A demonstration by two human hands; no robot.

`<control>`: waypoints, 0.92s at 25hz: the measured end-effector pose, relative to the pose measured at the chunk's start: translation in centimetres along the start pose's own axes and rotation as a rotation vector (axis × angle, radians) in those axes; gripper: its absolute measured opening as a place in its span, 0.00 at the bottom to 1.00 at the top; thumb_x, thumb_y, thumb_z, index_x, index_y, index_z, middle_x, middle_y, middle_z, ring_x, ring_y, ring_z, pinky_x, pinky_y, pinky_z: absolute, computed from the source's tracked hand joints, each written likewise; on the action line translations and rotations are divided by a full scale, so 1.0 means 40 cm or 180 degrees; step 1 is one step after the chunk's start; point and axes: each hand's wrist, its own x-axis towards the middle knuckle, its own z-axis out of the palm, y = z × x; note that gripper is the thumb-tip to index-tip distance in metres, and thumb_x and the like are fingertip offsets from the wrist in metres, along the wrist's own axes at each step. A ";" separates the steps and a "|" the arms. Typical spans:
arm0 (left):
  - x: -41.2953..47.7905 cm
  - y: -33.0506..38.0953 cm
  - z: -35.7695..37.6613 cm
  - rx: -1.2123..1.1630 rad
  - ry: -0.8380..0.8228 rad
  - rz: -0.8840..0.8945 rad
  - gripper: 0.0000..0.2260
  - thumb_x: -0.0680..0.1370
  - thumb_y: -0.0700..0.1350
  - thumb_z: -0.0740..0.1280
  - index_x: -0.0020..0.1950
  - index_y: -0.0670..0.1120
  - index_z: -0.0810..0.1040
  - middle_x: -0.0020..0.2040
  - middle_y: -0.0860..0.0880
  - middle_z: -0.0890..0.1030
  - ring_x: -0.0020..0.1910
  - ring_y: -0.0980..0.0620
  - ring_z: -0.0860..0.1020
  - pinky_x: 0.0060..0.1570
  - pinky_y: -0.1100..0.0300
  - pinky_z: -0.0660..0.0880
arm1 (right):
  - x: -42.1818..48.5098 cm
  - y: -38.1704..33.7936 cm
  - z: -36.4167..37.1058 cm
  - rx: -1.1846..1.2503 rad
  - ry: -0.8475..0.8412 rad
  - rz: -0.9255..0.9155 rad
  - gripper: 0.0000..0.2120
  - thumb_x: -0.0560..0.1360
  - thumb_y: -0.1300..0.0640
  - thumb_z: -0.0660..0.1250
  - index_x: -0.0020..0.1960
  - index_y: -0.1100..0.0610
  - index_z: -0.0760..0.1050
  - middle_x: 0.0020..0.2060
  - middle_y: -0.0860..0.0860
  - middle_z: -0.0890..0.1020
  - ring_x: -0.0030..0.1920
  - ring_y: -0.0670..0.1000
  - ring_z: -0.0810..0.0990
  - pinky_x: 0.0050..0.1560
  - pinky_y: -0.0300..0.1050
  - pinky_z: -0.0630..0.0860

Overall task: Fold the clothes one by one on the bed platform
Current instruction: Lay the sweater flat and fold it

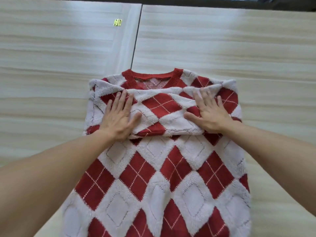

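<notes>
- Sweater (pixel 171 168), red-and-white argyle: flat on the bed platform (pixel 51 65), red collar (pixel 130 77) at the far end.
- Left hand (pixel 119 115), right hand (pixel 210 113): apart, fingers straight, palms pressing the crossed sleeves (pixel 162 106) just below the collar; gripping nothing.
- Handling (my judgement): soft, thick, limp, not slippery; take hold at the hem corners.
- Hidden: hem, farthest from the collar, cut off.

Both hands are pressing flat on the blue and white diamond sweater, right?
Not quite. The head view shows the sweater is red and white, not blue and white. The rest is right: the left hand and the right hand both press flat on it.
</notes>
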 end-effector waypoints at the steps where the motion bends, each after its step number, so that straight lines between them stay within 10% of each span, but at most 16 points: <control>1: 0.006 0.000 -0.016 0.0052 0.0083 0.0026 0.41 0.75 0.73 0.36 0.83 0.52 0.37 0.84 0.47 0.40 0.82 0.47 0.40 0.80 0.43 0.43 | 0.001 0.008 0.000 0.0012 -0.0014 0.0059 0.52 0.68 0.18 0.42 0.81 0.47 0.32 0.81 0.53 0.35 0.81 0.54 0.33 0.78 0.65 0.36; 4: 0.089 -0.004 -0.115 0.0385 0.0317 0.0020 0.46 0.73 0.75 0.58 0.82 0.49 0.51 0.81 0.41 0.53 0.81 0.41 0.51 0.78 0.40 0.52 | 0.055 -0.006 -0.080 -0.0287 0.0502 -0.0005 0.58 0.65 0.21 0.63 0.82 0.48 0.42 0.82 0.56 0.46 0.82 0.57 0.44 0.78 0.66 0.38; 7: 0.183 -0.023 -0.174 0.0638 -0.0207 -0.0445 0.66 0.60 0.79 0.67 0.82 0.45 0.37 0.83 0.39 0.48 0.82 0.39 0.46 0.79 0.40 0.48 | 0.127 0.017 -0.131 -0.0342 0.0084 0.0160 0.71 0.57 0.21 0.70 0.81 0.51 0.32 0.82 0.56 0.40 0.81 0.57 0.37 0.77 0.65 0.34; 9: 0.205 -0.021 -0.160 0.0699 -0.0305 -0.0642 0.69 0.57 0.79 0.68 0.82 0.42 0.41 0.79 0.38 0.61 0.78 0.37 0.60 0.75 0.42 0.60 | 0.135 0.023 -0.102 -0.0119 0.0098 0.0355 0.70 0.59 0.26 0.73 0.81 0.54 0.34 0.82 0.58 0.49 0.82 0.59 0.46 0.79 0.64 0.39; 12: 0.182 0.001 -0.167 0.0583 -0.0405 -0.0713 0.52 0.53 0.79 0.67 0.62 0.41 0.74 0.56 0.42 0.80 0.56 0.40 0.77 0.59 0.47 0.73 | 0.091 -0.011 -0.091 0.0065 0.0352 0.0483 0.58 0.63 0.32 0.77 0.79 0.59 0.54 0.67 0.60 0.74 0.68 0.63 0.72 0.70 0.58 0.65; 14: 0.155 0.027 -0.208 0.0661 -0.0580 -0.0553 0.39 0.56 0.76 0.73 0.50 0.45 0.78 0.44 0.47 0.80 0.47 0.45 0.77 0.48 0.53 0.71 | 0.048 -0.055 -0.135 -0.0333 0.0219 0.0422 0.36 0.64 0.37 0.78 0.62 0.57 0.72 0.49 0.55 0.81 0.50 0.58 0.78 0.50 0.50 0.71; 18: 0.051 0.087 -0.308 0.1010 0.0109 0.0434 0.25 0.64 0.65 0.77 0.46 0.45 0.81 0.42 0.47 0.78 0.50 0.44 0.75 0.69 0.47 0.64 | -0.085 -0.110 -0.269 -0.0579 0.0292 0.0380 0.14 0.64 0.51 0.76 0.43 0.57 0.77 0.32 0.53 0.76 0.32 0.53 0.72 0.32 0.44 0.67; 23: -0.159 0.084 -0.458 0.0528 0.1306 0.1297 0.17 0.76 0.55 0.69 0.44 0.43 0.70 0.33 0.45 0.74 0.36 0.41 0.77 0.76 0.44 0.59 | -0.311 -0.108 -0.351 -0.0415 0.1761 -0.0191 0.13 0.69 0.51 0.69 0.43 0.59 0.71 0.32 0.59 0.76 0.36 0.61 0.76 0.46 0.57 0.75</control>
